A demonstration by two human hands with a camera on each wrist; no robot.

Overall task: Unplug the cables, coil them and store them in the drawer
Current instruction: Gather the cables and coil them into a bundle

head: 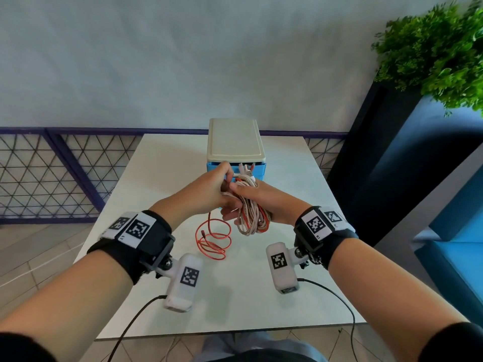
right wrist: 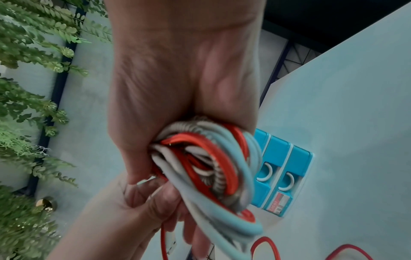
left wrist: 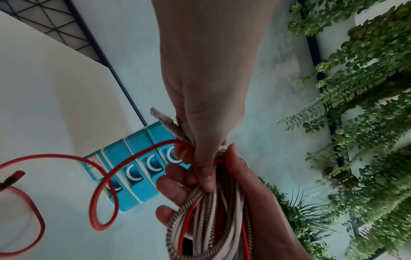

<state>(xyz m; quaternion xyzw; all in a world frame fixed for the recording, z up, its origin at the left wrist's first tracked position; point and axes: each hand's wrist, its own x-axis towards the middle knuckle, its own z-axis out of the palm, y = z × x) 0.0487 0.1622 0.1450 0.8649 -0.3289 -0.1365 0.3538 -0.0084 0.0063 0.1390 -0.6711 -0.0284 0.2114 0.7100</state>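
Both your hands meet above the white table [head: 162, 194], just in front of the blue drawer unit [head: 261, 167] with its cream top. Your right hand [head: 264, 202] has its fingers wrapped round a bundle of coiled cables [head: 252, 215], white, red and striped-braid strands looped together, with the thumb laid across the top of the loops; the bundle hangs down from your grip above the table. Your left hand [head: 206, 192] is closed too, pinching the upper end of the same bundle, where a few plug ends [head: 247, 168] stick up past your fingers in front of the top drawer. From your left wrist view, the thumb [left wrist: 206, 176] presses down onto the strands lying across your right palm. A loose red cable [head: 213, 239] trails down from your hands and lies in slack loops on the table between your wrists, its free connector resting on the surface. The drawer fronts, each with a white crescent handle [left wrist: 133, 174], all look pushed in; from the right wrist view the lower two sit flush, with a small label [right wrist: 280, 202] below them. A leafy green plant [head: 439, 48] stands off to your right beside a dark panel, and a mesh fence [head: 39, 176] runs behind the table to your left.
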